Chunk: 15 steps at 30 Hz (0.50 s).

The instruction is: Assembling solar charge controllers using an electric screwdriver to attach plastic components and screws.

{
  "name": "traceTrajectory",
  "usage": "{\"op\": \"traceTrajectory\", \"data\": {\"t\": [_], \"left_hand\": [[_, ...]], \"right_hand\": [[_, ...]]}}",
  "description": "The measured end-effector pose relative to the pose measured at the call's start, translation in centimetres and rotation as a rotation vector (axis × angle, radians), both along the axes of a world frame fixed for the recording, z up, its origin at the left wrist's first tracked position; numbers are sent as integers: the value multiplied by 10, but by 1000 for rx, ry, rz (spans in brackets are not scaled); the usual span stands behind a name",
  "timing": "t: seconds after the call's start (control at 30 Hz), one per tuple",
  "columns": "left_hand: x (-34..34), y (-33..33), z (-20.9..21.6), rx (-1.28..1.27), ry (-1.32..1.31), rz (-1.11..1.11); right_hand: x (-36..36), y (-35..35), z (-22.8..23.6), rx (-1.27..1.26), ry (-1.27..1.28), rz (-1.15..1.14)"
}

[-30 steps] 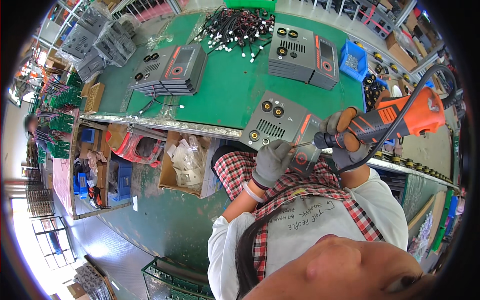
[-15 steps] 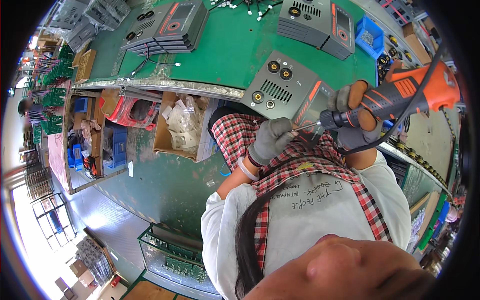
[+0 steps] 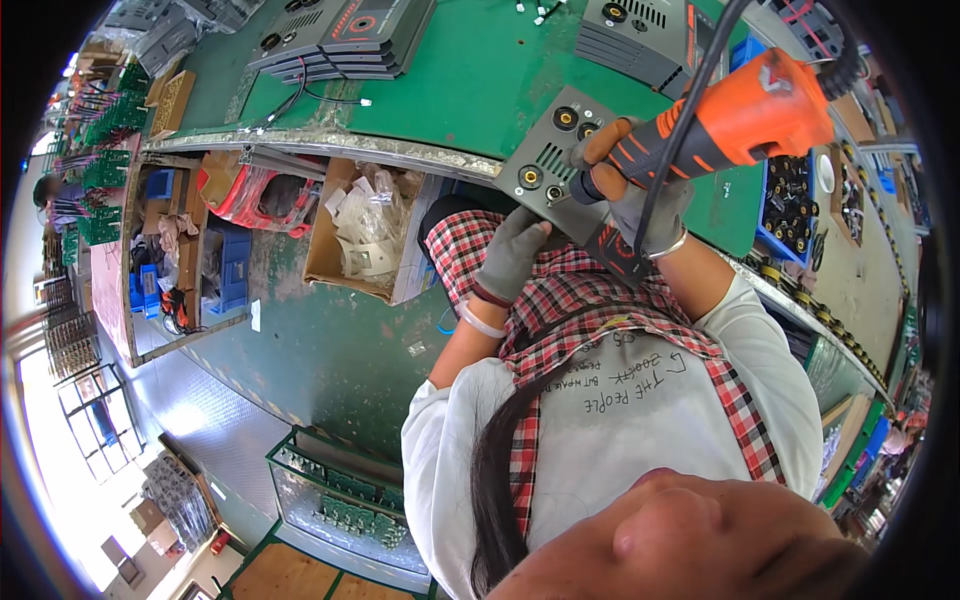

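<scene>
My right hand (image 3: 645, 205), in a grey glove with brown fingertips, grips an orange and black electric screwdriver (image 3: 735, 115). Its front end points down onto a grey panel (image 3: 556, 130) with round brass-centred sockets and slots; the bit's tip is hidden. The panel lies tilted across the near edge of the green bench, partly over my lap, its dark screen end toward me and half covered by my right hand. At its near left edge my gloved left hand (image 3: 513, 258) is closed, with the thumb on the rim and the other fingers partly hidden.
Stacks of similar panels stand on the bench at the left (image 3: 365, 45) and far right (image 3: 640, 45). Blue bins with small black parts (image 3: 790, 205) sit at right. A black cable (image 3: 690, 110) hangs across the screwdriver. Below the bench stands an open carton (image 3: 365, 240).
My right hand has brought the screwdriver left and tilted it down onto the panel. My left hand has left the bit and moved to the panel's near edge.
</scene>
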<state>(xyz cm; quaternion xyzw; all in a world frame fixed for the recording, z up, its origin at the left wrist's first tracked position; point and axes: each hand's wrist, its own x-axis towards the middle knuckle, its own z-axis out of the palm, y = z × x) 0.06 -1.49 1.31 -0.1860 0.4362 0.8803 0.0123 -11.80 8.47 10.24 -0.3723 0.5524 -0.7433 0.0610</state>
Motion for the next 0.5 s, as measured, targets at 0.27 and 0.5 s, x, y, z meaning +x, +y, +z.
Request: {"op": "traceTrajectory", "data": {"t": [0.27,0.5], "left_hand": [[-4,2,-21,486,90,60],[-6,9,-28,534,98,121]], "right_hand": [[-3,-13,8,116,-29,126],[-1,-29,-1,434,343,-133]]}}
